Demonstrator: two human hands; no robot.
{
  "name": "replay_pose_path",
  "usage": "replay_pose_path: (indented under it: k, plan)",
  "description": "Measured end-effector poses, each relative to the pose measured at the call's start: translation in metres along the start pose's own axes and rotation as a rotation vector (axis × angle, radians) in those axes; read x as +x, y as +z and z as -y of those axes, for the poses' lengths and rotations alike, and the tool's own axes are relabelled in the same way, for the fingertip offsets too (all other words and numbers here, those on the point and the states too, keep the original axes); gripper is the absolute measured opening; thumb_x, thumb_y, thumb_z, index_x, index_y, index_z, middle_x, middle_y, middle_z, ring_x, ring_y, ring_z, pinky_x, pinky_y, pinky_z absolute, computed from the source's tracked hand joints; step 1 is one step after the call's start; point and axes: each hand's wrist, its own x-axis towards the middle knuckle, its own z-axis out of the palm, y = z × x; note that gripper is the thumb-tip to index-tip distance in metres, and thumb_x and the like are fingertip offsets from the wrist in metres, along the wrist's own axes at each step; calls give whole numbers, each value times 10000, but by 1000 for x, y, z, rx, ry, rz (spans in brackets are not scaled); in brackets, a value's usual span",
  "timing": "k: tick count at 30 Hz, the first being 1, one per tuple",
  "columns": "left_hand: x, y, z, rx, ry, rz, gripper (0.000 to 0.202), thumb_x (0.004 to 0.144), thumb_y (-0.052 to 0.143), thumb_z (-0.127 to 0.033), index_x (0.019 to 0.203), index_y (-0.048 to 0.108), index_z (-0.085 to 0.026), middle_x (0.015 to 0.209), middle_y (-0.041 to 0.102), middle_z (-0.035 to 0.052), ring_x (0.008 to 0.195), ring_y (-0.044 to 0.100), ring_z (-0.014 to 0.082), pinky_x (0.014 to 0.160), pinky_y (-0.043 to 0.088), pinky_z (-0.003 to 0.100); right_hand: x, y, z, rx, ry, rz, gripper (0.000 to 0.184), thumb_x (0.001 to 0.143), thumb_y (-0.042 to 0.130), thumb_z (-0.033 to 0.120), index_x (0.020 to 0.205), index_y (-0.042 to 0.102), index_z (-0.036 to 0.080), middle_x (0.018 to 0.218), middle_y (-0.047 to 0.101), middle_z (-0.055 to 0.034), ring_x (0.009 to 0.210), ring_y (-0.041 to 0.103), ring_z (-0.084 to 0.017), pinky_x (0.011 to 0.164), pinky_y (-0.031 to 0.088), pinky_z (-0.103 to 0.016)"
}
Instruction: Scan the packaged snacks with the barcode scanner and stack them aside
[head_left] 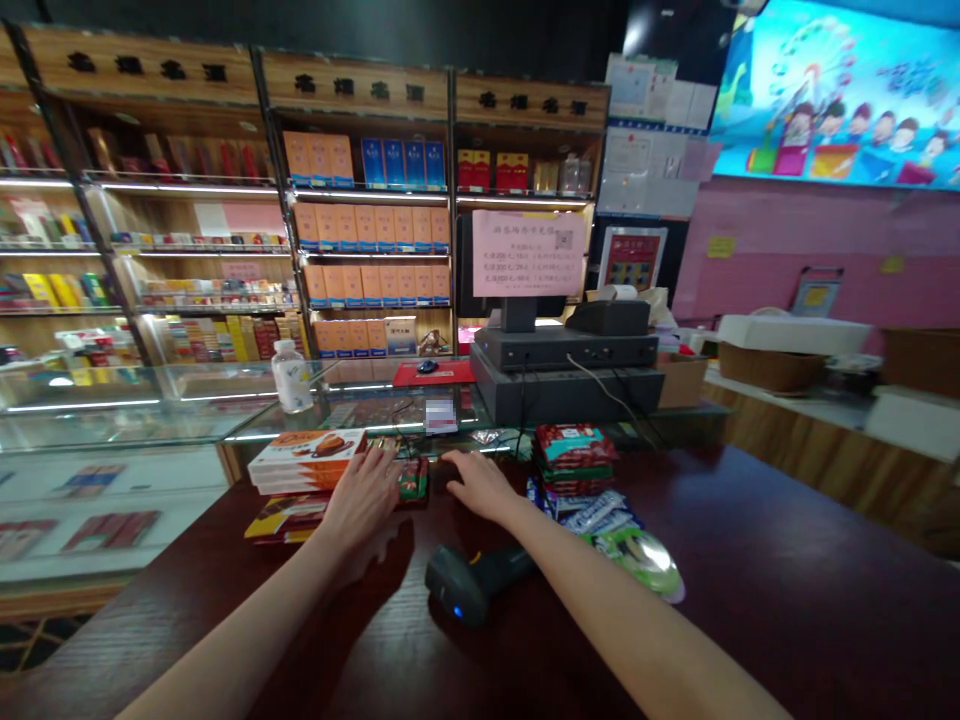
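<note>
My left hand [365, 497] is stretched out flat with its fingers extended, lying against small green and red packets [413, 481] beside a stack of orange and white chocolate boxes [307, 458]. Yellow and dark red packs [286, 519] lie under and in front of those boxes. A short way to the right, my right hand [482, 486] rests on the dark tabletop with its fingers apart and nothing visible in it. Below my right forearm lies a black barcode scanner [459, 588] with a blue light, its handle partly covered by the arm.
Right of my hands sit a pile of red and green packets [574, 452], blue wrapped bars [600, 512] and a green round-ended pack [643, 560]. A cash register [566, 350] stands behind, on a glass counter with a white bottle [291, 377]. Stocked shelves line the wall.
</note>
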Motion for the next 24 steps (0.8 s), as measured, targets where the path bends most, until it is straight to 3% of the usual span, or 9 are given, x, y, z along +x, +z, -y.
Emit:
replay_pose_path:
  k: [6,15,20,24]
  plan:
    - [37,-12,-33,-82,49,-94,363,912,521,-202,1263,612,-221,1244,653,103,1163,540,293,952,384,441,-26,-38,-24,-61,-19,-140,437,869,586,174,1305,595,193,1247,675,-98,1194,550,-252,1018,414,-371]
    - [98,-29,-91,-249,117,-135,375,917,535,-258,1289,575,-233,1196,672,85,1146,538,283,986,359,440,-61,-85,-86,-105,114,-273,400,872,558,147,1258,633,219,1149,703,-75,1116,568,-229,982,412,-333]
    - [129,-31,-121,-337,109,-98,354,939,495,-278,1279,584,-236,1180,695,89,1116,547,280,966,355,440,-77,-103,-124,-122,221,-312,393,871,550,156,1252,635,207,1159,703,-88,1128,566,-240,966,412,-343]
    - [151,-30,-142,-450,35,47,382,951,462,-288,1314,570,-234,1227,692,92,1167,536,284,1007,327,454,-87,-112,-151,-114,305,-324,363,891,532,179,1234,643,223,1197,699,-76,1151,556,-250,953,419,-357]
